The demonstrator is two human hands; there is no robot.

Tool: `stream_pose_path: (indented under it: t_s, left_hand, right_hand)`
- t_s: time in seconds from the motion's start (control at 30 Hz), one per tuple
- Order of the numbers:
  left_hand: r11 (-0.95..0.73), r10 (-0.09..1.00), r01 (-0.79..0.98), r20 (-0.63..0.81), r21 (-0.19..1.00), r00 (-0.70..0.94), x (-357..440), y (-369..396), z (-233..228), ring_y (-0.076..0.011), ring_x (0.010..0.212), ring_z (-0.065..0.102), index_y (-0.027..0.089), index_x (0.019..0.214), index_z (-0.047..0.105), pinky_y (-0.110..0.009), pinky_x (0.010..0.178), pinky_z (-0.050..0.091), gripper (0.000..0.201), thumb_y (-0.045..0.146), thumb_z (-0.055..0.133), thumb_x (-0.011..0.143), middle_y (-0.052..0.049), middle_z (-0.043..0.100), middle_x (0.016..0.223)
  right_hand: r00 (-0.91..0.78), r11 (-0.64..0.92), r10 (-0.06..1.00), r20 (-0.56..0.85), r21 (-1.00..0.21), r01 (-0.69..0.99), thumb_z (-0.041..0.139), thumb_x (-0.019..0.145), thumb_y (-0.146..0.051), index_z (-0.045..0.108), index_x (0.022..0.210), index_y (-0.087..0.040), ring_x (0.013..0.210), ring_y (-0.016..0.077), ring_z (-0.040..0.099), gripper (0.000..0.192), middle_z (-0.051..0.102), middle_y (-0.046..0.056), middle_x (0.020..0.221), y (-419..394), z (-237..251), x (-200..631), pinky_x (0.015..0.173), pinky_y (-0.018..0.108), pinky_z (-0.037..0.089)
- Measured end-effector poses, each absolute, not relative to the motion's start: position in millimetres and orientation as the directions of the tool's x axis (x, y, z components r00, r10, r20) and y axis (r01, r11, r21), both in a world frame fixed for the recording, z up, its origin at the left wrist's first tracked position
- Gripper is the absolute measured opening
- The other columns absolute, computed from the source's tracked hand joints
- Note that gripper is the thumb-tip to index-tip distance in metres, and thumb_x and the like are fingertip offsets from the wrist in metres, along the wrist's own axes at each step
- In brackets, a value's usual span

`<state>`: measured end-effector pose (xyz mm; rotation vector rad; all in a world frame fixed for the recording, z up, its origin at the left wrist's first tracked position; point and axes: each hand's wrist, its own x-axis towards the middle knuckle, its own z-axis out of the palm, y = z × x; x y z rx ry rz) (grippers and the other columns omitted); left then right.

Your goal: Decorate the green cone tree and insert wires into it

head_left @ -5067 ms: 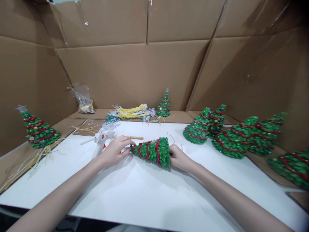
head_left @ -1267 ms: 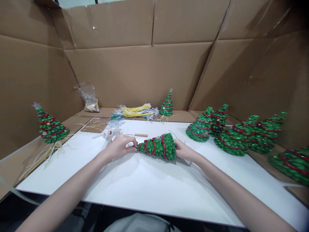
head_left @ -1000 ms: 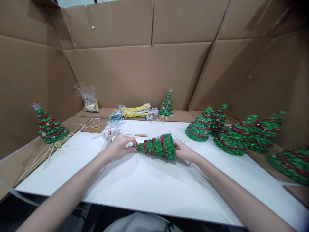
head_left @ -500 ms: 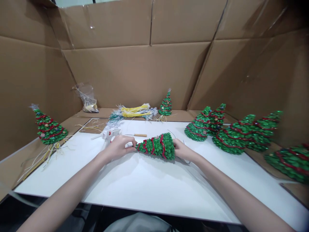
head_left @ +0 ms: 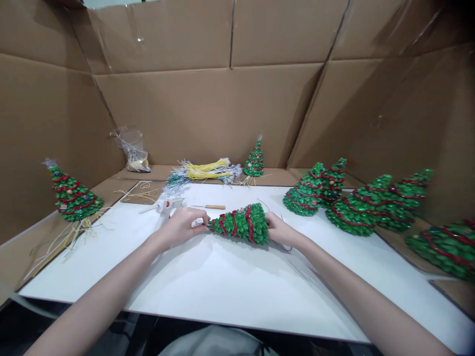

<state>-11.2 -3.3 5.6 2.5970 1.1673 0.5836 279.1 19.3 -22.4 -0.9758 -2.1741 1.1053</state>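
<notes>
A small artificial Christmas tree (head_left: pixel 239 224), green with red garland, lies on its side between my hands, its tip to the left. My left hand (head_left: pixel 185 222) pinches the narrow tip with thumb and forefinger. At the wide base, my right hand (head_left: pixel 278 229) is closed on the underside, its fingertips hidden behind the tree's rim. Thin dark wires trail out beside the right hand. Just beyond my left hand lies a white glue gun (head_left: pixel 168 203), and to its right an awl-like tool (head_left: pixel 210 206) with a wooden handle.
Several finished-looking trees (head_left: pixel 304 193) stand on the right. Another tree (head_left: pixel 254 158) is at the back, and one with loose wires (head_left: pixel 74 195) is at the left. Bundled yellow and white wires (head_left: pixel 208 170) and a plastic bag (head_left: pixel 135 151) sit by the cardboard wall (head_left: pixel 193 113).
Both hands keep the same hold on the tree, which stays nearly in place. The whole view shifts very slightly.
</notes>
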Motion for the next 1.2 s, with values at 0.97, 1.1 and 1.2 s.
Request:
stream_pose_path:
  t_s: [0.97, 1.1, 1.2]
  left_hand:
    - [-0.650, 0.758, 0.648, 0.290, 0.396, 0.584, -10.6, -3.7, 3.3, -0.0147, 0.077, 0.059, 0.021, 0.085, 0.062, -0.023, 0.073, 0.041, 0.014, 0.032, 0.056, 0.082, -0.001, 0.067, 0.085]
    - [-0.650, 0.758, 0.650, 0.285, 0.394, 0.586, -10.5, -3.5, 3.4, -0.0140, 0.076, 0.060, 0.021, 0.085, 0.062, -0.022, 0.072, 0.041, 0.012, 0.031, 0.057, 0.081, 0.000, 0.067, 0.084]
    - [-0.652, 0.756, 0.644, 0.283, 0.401, 0.590, -9.4, -4.1, 5.0, -0.0136, 0.076, 0.060, 0.020, 0.084, 0.061, -0.022, 0.072, 0.040, 0.012, 0.031, 0.057, 0.081, 0.000, 0.067, 0.084]
  right_hand:
    - [-0.619, 0.407, 0.775, 0.129, -0.850, 0.333, 0.054, 0.069, -0.024, 0.064, 0.071, -0.012, 0.069, 0.0193, 0.058, 0.015, 0.066, 0.001, 0.071, 16.9, -19.2, 277.7, 0.062, 0.028, 0.046]
    - [-0.613, 0.398, 0.780, 0.125, -0.855, 0.332, 0.055, 0.069, -0.026, 0.064, 0.070, -0.012, 0.069, 0.0197, 0.059, 0.016, 0.067, 0.001, 0.072, 16.9, -19.3, 277.8, 0.062, 0.028, 0.046]
    - [-0.617, 0.400, 0.776, 0.132, -0.859, 0.319, 0.055, 0.069, -0.024, 0.064, 0.071, -0.012, 0.070, 0.0193, 0.059, 0.015, 0.067, 0.001, 0.074, 17.2, -20.7, 278.4, 0.062, 0.027, 0.046]
